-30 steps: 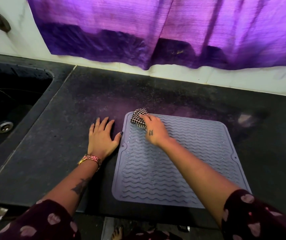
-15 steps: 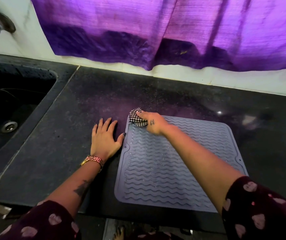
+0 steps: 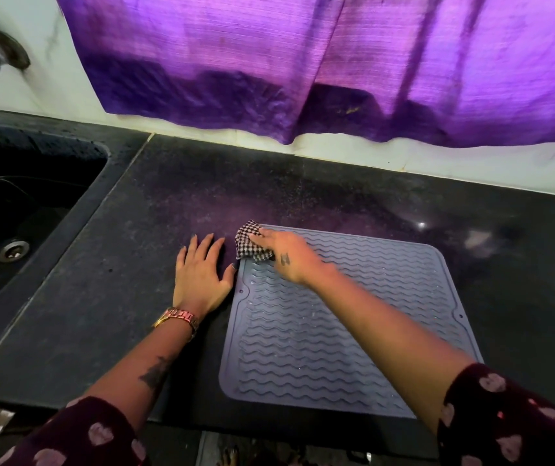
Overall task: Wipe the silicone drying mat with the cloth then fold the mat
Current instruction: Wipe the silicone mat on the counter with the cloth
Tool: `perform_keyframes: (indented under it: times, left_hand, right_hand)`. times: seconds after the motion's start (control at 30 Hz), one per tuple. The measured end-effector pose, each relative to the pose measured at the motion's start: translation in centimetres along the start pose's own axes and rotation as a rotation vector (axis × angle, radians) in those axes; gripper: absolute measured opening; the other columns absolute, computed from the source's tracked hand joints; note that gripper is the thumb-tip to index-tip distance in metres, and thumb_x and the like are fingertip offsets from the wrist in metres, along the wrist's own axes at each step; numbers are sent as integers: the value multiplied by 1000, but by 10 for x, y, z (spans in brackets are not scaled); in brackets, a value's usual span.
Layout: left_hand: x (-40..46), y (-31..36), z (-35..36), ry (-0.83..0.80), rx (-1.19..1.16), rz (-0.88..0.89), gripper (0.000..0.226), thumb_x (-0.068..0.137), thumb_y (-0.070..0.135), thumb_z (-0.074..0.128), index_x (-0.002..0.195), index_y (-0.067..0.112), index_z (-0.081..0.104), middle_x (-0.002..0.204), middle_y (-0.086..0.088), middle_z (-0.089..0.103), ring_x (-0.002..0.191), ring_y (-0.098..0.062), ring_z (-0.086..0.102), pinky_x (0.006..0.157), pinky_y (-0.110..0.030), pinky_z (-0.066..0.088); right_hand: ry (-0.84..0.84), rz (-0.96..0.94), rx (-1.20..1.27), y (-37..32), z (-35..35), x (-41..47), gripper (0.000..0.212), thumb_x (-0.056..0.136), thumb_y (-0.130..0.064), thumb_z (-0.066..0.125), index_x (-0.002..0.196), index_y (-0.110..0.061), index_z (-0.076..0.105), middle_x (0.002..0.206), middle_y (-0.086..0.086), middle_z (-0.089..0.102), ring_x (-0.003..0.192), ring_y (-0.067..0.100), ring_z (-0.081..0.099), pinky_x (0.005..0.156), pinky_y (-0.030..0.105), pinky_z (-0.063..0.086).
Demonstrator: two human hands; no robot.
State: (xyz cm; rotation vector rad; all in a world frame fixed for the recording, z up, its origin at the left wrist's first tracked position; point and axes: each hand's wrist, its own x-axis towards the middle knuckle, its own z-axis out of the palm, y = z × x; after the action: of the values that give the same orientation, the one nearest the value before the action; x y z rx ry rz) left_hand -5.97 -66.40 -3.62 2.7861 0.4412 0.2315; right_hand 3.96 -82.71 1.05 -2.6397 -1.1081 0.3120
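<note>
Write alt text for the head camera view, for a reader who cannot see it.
A person's right hand presses a checked cloth onto the far left corner of a grey ridged silicone mat lying flat on a dark counter. Their left hand lies flat on the counter beside the mat. A sink sits to the left; purple fabric hangs behind.

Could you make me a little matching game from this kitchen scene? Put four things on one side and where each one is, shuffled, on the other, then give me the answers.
Things:
1. checkered cloth
2. left hand
3. purple curtain
4. sink drain

Places:
A. hanging on the wall behind the counter
B. flat on the dark counter, just left of the mat
C. at the bottom of the black basin, far left
D. under the right hand, at the far left corner of the silicone drying mat

Pairs: 1-D, 2-B, 3-A, 4-C
</note>
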Motion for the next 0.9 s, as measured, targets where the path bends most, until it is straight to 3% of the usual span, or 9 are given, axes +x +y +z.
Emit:
perform_keyframes:
  times: [0.1, 0.23, 0.3, 0.47, 0.67, 0.83, 0.9]
  left_hand:
    - [2, 0, 1, -11, 2, 1, 60, 91, 46, 37, 144, 20, 33, 154, -4, 27, 145, -26, 13, 118, -42, 6]
    - [1, 1, -1, -2, -36, 0, 55, 93, 36, 44, 144, 18, 33, 155, -5, 26, 145, -26, 11, 119, -41, 6]
    - [0, 1, -3, 8, -69, -1, 54, 94, 32, 44, 144, 17, 33, 155, -6, 26, 145, -26, 11, 119, -41, 6]
    - [3, 0, 0, 19, -102, 4, 52, 95, 28, 42, 144, 15, 34, 154, -7, 27, 145, -26, 12, 119, -41, 6]
    - [2, 0, -1, 30, -129, -6, 51, 95, 25, 42, 144, 13, 34, 154, -7, 28, 145, -26, 13, 119, -40, 6]
    - [3, 0, -1, 30, -134, -6, 50, 95, 26, 43, 143, 13, 35, 153, -8, 29, 145, -26, 13, 119, -40, 6]
    - [2, 0, -2, 31, -137, -6, 50, 95, 26, 42, 143, 13, 35, 153, -7, 28, 145, -26, 13, 119, -40, 6]
  right_hand:
    - [72, -25, -127, -8, 21, -18, 85, 81, 12, 44, 149, -26, 10, 157, 7, 5, 143, 27, 10, 116, 36, 9]
    - [-36, -8, -17, -4, -2, -1, 80, 81, 14, 42, 147, -27, 22, 157, 5, 11, 141, 28, 19, 115, 36, 20]
    - [-7, 6, 19, -7, -2, -4, 77, 81, 15, 42, 145, -26, 29, 155, 7, 17, 139, 30, 24, 114, 37, 22]
    - [36, -28, -178, -20, 28, -25, 83, 83, 6, 50, 149, -26, 11, 157, 10, 4, 142, 30, 12, 117, 37, 13]
    - [-6, -27, -39, -17, 8, -15, 75, 83, 10, 46, 145, -29, 28, 155, 9, 16, 139, 31, 24, 113, 34, 21]
    - [22, -59, -121, -18, 27, -35, 80, 84, 6, 47, 148, -30, 16, 157, 10, 3, 141, 30, 14, 115, 35, 13]
    - [-28, -61, -101, -17, 15, -25, 78, 84, 6, 47, 147, -31, 19, 157, 9, 4, 141, 29, 16, 114, 32, 15]
